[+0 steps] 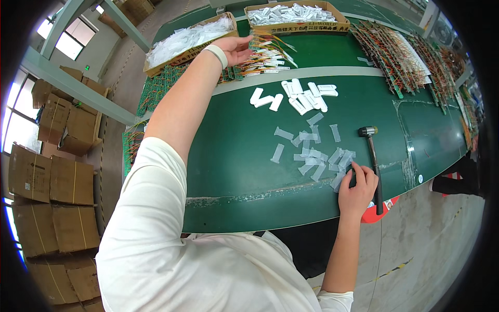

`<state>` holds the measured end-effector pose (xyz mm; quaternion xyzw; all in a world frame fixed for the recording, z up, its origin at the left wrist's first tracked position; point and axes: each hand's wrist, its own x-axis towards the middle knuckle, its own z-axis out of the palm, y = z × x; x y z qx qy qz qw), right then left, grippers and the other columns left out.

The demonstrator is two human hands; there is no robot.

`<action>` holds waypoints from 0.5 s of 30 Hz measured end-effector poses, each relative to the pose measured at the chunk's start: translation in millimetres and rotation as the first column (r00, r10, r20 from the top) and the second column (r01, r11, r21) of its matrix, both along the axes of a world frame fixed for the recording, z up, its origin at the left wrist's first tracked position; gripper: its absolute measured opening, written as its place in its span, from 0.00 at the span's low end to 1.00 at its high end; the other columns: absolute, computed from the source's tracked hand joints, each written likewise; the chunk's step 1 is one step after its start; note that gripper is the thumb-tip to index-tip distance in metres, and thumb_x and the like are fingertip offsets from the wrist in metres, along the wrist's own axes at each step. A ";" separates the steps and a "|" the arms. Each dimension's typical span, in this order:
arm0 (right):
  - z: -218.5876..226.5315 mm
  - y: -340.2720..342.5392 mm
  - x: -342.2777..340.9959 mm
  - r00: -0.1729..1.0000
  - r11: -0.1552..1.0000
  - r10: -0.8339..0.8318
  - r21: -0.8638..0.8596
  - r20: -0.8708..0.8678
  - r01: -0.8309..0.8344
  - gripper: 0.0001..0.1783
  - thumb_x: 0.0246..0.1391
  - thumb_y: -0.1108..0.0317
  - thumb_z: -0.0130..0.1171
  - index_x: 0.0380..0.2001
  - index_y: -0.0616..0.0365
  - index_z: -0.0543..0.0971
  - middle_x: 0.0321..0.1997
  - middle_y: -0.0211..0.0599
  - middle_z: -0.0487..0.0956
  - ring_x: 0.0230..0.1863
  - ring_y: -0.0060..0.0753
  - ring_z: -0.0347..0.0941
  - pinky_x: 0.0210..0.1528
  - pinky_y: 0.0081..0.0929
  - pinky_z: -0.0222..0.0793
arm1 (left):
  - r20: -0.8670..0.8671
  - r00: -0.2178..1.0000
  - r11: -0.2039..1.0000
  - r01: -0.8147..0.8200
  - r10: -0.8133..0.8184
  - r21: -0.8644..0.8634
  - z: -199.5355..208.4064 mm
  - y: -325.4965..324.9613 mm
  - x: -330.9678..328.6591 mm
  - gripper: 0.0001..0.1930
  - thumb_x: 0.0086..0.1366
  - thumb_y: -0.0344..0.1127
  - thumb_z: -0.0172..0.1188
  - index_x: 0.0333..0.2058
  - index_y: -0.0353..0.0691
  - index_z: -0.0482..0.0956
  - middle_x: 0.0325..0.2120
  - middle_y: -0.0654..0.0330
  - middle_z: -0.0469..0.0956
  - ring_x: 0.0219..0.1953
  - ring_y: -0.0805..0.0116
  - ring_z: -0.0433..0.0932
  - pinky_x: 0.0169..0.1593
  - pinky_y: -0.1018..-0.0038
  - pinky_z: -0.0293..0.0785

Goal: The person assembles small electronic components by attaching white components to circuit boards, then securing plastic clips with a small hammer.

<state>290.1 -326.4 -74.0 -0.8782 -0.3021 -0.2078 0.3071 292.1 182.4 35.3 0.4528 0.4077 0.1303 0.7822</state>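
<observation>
At the far side of the table my left hand (236, 51) reaches in beside a bundle of small circuit boards with orange and dark wires (267, 56). Its fingers are loosely bent and apart, by the edge of a green circuit board (255, 39); no firm grip shows. My right hand (358, 188) rests at the near right, thumb and forefinger apart, fingertips touching a scatter of translucent rectangular pieces (315, 154). Beyond these lies a group of white oblong plastic cases (306, 96). Just right of my right hand lies a hammer (372, 148) with a dark handle.
Two cardboard trays hold clear pieces (195, 39) and white cases (296, 14) at the back. Green boards (161, 89) line the far left edge. Stacked board panels (392, 60) stand at the far right. Cartons (52, 177) are piled left; a red object (379, 212) sits below the table edge.
</observation>
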 end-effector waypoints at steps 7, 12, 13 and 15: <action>-6.2 -1.5 4.0 1.000 1.000 0.004 -0.022 0.013 -0.004 0.14 0.54 0.74 0.64 0.45 0.57 0.86 0.46 0.40 0.78 0.49 0.47 0.73 0.51 0.40 0.72 | 0.423 0.905 0.999 -0.049 0.034 0.025 42.2 -39.5 -71.5 0.19 0.74 0.33 0.60 0.59 0.32 0.73 0.55 0.53 0.78 0.57 0.57 0.77 0.67 0.68 0.75; -2.9 -2.0 6.7 0.999 0.999 -0.005 -0.046 0.036 0.007 0.14 0.56 0.71 0.64 0.46 0.55 0.86 0.47 0.37 0.79 0.50 0.45 0.73 0.52 0.40 0.72 | 0.352 0.923 0.987 0.160 -0.154 0.013 25.0 -67.7 -193.8 0.22 0.77 0.35 0.57 0.65 0.36 0.68 0.60 0.55 0.76 0.56 0.66 0.78 0.63 0.71 0.79; -4.9 -2.6 7.0 1.000 0.998 -0.015 -0.055 0.028 0.016 0.14 0.57 0.70 0.64 0.46 0.53 0.86 0.47 0.36 0.79 0.50 0.44 0.73 0.52 0.39 0.72 | 0.175 0.984 0.993 -0.056 0.037 0.100 27.6 -97.3 -208.5 0.23 0.77 0.36 0.57 0.66 0.39 0.68 0.60 0.57 0.77 0.55 0.68 0.79 0.62 0.71 0.79; -3.7 -3.5 7.7 1.000 0.998 -0.016 -0.063 0.013 0.017 0.14 0.57 0.70 0.64 0.47 0.53 0.86 0.48 0.35 0.79 0.51 0.44 0.73 0.52 0.40 0.72 | 0.191 0.966 0.981 0.155 -0.175 0.117 -12.8 -82.5 -264.6 0.26 0.78 0.37 0.55 0.69 0.36 0.63 0.62 0.57 0.76 0.60 0.67 0.78 0.62 0.69 0.79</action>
